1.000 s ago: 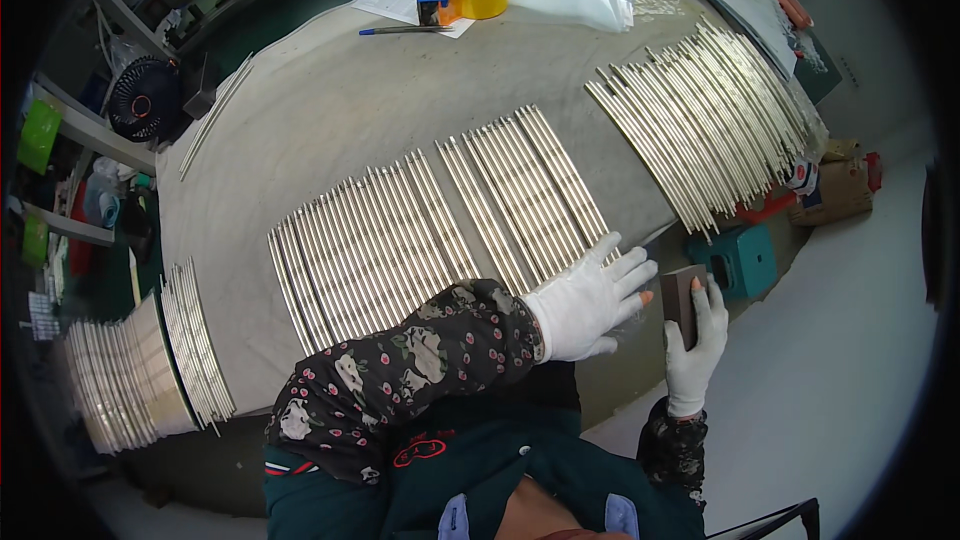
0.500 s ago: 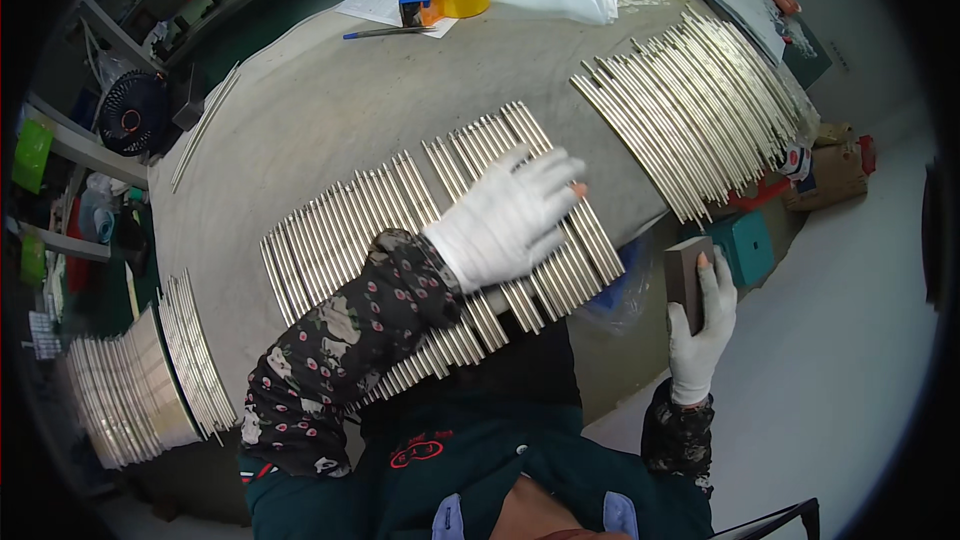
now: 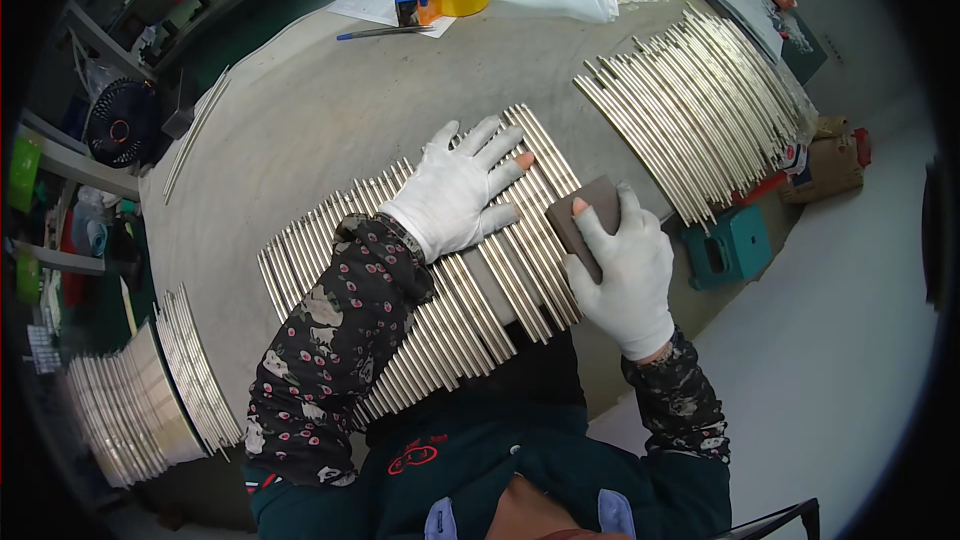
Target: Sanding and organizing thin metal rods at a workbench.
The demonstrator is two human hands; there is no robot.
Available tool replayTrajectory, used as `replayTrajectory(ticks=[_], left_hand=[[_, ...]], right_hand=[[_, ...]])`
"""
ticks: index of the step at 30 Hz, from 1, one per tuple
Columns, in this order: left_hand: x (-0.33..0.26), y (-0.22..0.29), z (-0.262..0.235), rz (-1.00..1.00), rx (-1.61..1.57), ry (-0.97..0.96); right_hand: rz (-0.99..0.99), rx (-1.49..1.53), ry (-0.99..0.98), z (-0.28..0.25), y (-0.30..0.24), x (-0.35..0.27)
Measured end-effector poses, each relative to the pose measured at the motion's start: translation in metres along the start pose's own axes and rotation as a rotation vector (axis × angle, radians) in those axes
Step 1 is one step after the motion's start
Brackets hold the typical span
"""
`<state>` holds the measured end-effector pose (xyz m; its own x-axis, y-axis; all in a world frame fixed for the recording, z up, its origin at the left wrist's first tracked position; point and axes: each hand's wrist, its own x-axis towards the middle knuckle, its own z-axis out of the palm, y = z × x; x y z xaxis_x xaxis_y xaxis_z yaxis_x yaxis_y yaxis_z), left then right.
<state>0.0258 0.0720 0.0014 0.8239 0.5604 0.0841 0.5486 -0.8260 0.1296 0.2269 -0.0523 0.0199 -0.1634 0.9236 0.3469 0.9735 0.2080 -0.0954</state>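
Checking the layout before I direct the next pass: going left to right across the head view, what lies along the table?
Stack of metal rods at the left edge → middle row of rods → left hand flat on them → brown block in the right hand → right batch of rods.

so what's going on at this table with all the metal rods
A person in white gloves works over a row of thin metal rods on a grey table. The left hand lies flat on the rods. The right hand presses a dark block at the row's right edge. More rods lie further right.
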Motion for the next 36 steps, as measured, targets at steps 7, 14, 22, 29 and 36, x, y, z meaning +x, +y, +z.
replayTrajectory(ticks=[7, 14, 22, 29, 36], left_hand=[[-0.001, 0.001, 0.002, -0.003, -0.013, 0.028], [0.001, 0.0, 0.003, -0.003, 0.009, 0.047], [0.002, 0.001, 0.004, 0.017, 0.007, 0.045], [-0.019, 0.022, 0.003, -0.048, 0.038, 0.021], [-0.106, 0.076, -0.003, 0.084, -0.244, 0.021]], right_hand=[[-0.094, -0.029, -0.098, -0.012, 0.006, 0.01], [-0.07, -0.057, -0.041, 0.0, -0.003, 0.028], [0.004, -0.03, 0.104, -0.007, 0.043, 0.038], [-0.117, -0.242, 0.128, -0.009, 0.04, 0.052], [-0.463, 0.142, -0.284, 0.015, 0.015, 0.015]])
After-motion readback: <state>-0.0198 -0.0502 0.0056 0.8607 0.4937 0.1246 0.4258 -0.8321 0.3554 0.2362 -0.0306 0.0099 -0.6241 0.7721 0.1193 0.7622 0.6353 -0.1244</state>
